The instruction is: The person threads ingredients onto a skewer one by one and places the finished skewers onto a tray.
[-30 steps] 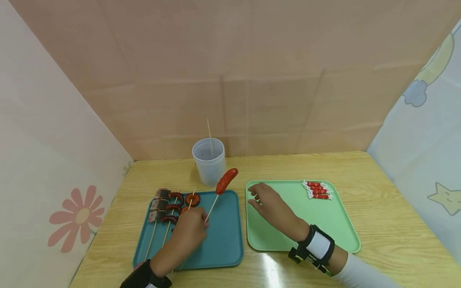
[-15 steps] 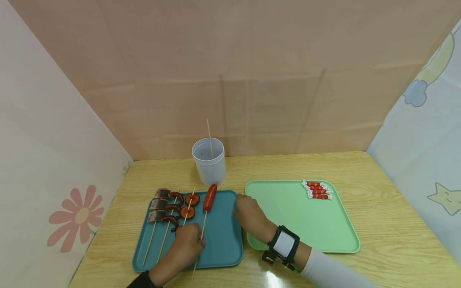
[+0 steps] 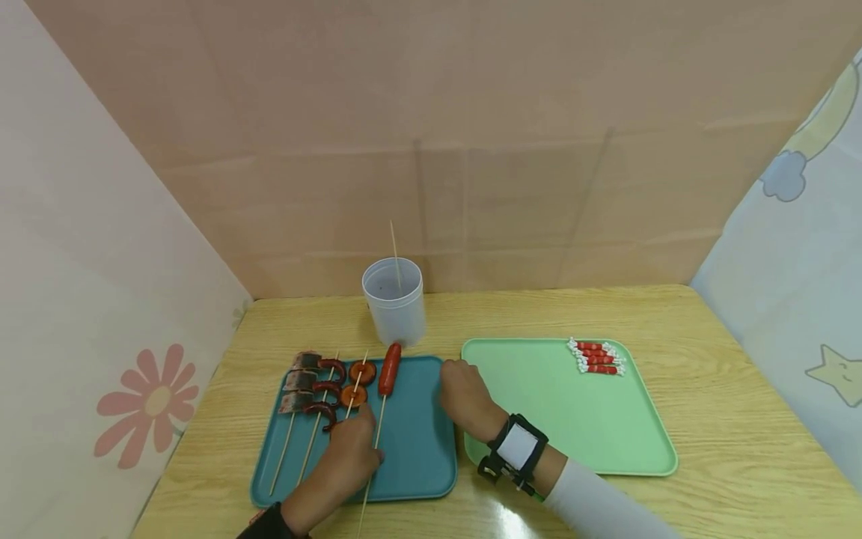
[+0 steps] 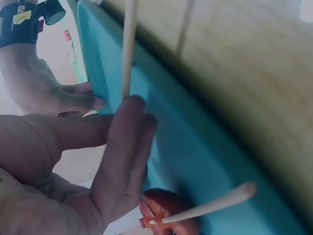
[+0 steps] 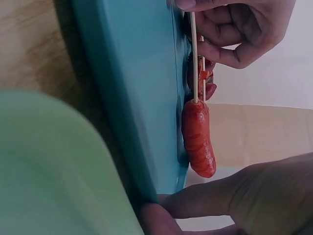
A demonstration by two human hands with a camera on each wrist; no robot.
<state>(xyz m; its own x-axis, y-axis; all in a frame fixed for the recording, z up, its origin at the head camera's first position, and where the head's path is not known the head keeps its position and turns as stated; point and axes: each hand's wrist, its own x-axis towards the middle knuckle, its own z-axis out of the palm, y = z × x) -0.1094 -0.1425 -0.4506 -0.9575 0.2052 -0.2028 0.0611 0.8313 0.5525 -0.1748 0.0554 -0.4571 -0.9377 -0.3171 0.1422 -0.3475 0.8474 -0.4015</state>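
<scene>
On the teal tray (image 3: pixel 420 464) a red sausage on a stick (image 3: pixel 389 372) lies toward the middle, its tip over the far rim. My left hand (image 3: pixel 350 447) pinches its wooden stick (image 4: pixel 128 44) low down, the end reaching past the near edge. Left of it are skewers with round orange-brown slices (image 3: pixel 362 373), dark red curled pieces (image 3: pixel 328 387) and grey-brown fish-like chunks (image 3: pixel 298 382). At the tray's right side my right hand (image 3: pixel 470 400) grips the rim between thumb and fingers, as the right wrist view shows.
A light green tray (image 3: pixel 545 427) stands close on the right, with several small red-and-white wrapped pieces (image 3: pixel 598 358) in its far corner. Behind the teal tray is a translucent plastic cup (image 3: pixel 397 318) with a thin stick (image 3: pixel 395 251) in it. A brown wall (image 3: pixel 525 187) rises behind the table.
My left hand has lowered the skewered sausage from above onto the teal tray. The right hand has moved left from over the green tray to the teal tray's rim.
</scene>
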